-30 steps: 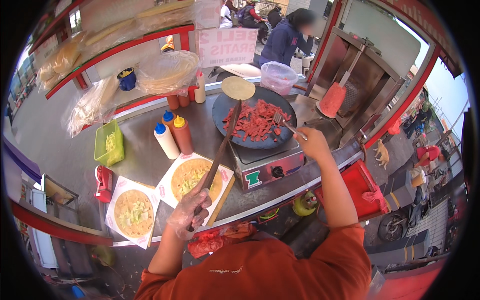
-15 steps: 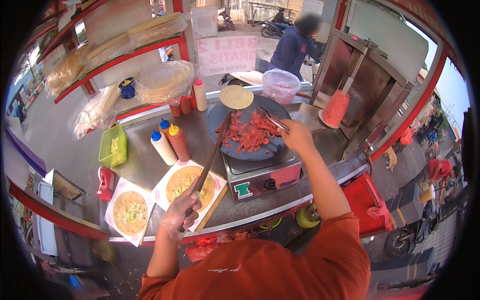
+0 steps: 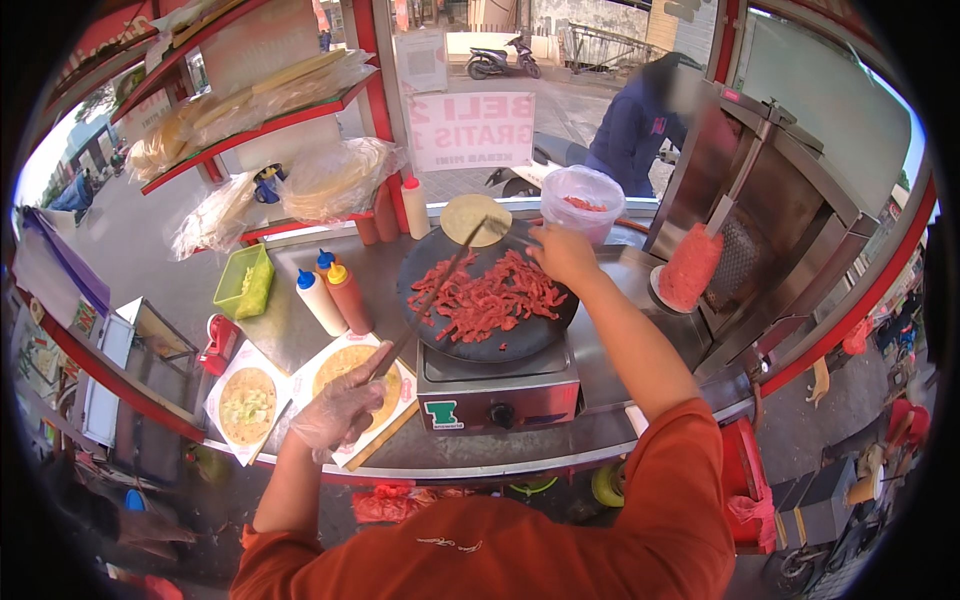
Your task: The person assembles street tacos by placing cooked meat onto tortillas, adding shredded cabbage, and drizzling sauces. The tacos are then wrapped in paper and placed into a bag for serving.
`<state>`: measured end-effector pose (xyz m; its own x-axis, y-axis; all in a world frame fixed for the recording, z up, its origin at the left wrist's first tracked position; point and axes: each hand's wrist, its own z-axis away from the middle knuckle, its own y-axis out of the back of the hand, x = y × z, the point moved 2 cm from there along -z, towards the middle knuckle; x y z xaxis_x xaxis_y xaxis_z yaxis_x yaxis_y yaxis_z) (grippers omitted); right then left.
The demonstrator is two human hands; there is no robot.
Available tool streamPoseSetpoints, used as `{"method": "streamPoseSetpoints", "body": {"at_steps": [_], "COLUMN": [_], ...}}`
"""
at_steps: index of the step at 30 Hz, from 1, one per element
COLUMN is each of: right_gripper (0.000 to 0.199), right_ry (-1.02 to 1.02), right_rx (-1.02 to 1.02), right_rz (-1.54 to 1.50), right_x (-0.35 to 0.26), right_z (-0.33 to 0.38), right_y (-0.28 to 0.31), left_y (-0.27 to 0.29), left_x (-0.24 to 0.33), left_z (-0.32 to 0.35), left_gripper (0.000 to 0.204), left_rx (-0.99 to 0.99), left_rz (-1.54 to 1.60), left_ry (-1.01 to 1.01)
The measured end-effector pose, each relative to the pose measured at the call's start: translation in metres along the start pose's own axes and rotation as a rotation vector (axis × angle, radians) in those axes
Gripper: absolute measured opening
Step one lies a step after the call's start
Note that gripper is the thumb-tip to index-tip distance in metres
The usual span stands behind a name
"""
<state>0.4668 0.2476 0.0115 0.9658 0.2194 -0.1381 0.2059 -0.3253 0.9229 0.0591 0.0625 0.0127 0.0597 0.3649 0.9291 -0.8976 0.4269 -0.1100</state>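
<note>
Left hand (image 3: 340,403), in a clear glove, is closed round a long blade (image 3: 433,295) slanting across the dark pan (image 3: 545,334), while the bare right hand (image 3: 566,254) grips a metal utensil (image 3: 519,237) beside the round flatbread (image 3: 466,212) at the pan's far edge. Red meat strips (image 3: 490,298) lie heaped in the pan, which sits on a metal stove (image 3: 470,383) on the desk (image 3: 277,300), right of two topped flatbreads (image 3: 248,407).

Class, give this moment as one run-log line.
Left hand: holds long dark utensil; right hand: holds metal utensil; pan: meat strips, flatbread at far edge
</note>
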Motion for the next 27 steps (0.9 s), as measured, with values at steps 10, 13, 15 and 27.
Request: {"method": "streamPoseSetpoints", "body": {"at_steps": [10,13,15,27], "right_gripper": [0.033,0.035,0.036,0.036], "right_ry": [-0.581,-0.397,-0.125,-0.216], "right_rx": [-0.534,-0.317,-0.033,0.095], "right_rz": [-0.777,-0.61,-0.231,-0.15], "right_x": [0.077,0.053,0.03,-0.029], "right_z": [-0.032,-0.059,-0.07,-0.01], "right_y": [-0.009,-0.04,-0.045,-0.015], "left_y": [-0.018,-0.029,-0.031,0.044], "left_x": [-0.019,-0.029,-0.033,-0.035], "left_z": [-0.032,-0.021,-0.014,0.017], "left_gripper": [0.068,0.068,0.07,0.07], "left_rx": [0.076,0.01,-0.035,0.07], "left_rz": [-0.105,-0.162,-0.045,0.154], "left_ry": [0.053,0.103,0.077,0.047]}}
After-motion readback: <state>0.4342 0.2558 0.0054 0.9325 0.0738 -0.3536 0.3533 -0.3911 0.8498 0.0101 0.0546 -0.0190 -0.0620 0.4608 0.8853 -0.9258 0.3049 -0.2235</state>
